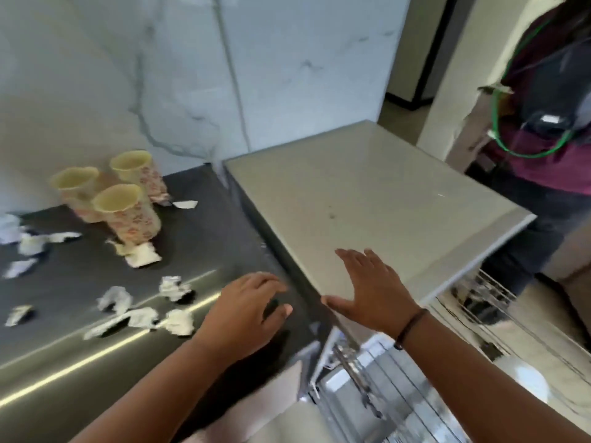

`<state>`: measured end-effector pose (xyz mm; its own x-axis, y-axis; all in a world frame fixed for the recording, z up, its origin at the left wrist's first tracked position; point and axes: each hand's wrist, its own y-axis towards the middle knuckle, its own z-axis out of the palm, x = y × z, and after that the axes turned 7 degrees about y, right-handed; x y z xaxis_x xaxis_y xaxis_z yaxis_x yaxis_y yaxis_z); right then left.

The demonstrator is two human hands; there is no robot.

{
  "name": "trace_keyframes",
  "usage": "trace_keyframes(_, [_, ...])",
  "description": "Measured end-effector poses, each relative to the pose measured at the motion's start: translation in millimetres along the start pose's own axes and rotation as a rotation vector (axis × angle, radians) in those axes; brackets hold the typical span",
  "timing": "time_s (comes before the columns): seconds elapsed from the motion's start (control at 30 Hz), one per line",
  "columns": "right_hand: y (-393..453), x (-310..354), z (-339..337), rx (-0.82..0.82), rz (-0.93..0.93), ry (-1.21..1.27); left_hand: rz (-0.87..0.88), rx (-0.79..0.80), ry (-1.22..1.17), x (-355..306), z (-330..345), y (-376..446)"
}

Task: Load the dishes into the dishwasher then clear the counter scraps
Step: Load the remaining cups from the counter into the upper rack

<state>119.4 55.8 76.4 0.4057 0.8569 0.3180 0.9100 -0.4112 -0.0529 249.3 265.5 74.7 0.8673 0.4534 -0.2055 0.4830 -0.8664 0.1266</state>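
Steel counter (80,340) w/ scraps (174,287), 3 cups (128,215); both hands flat, empty.

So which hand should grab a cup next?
Probably the left hand: it hovers open over the dark counter on the cups' side. The right hand is over the lighter top, farther away.

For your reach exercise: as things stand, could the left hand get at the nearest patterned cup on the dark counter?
Probably yes. The left hand hovers open over the counter, with only low paper scraps before the nearest cup.
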Motion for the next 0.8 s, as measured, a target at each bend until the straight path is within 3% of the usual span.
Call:
trace_keyframes(0.23, [89, 140, 53, 0.191, -0.166, 0.027, -0.283, -0.038, 0.047, 147, -22, -82])
trace_keyframes(0.4, [137, 207, 77, 0.268, -0.193, 0.081, -0.470, 0.010, 0.088, 204, -21, -113])
trace_keyframes(0.6, [197, 260, 97, 0.252, -0.128, 0.311, -0.517, 0.005, 0.093, 222, -5, -119])
trace_keyframes(0.8, [249, 294, 105, 0.152, -0.063, 0.799, -0.502, 0.001, 0.118, 225, 0, -117])
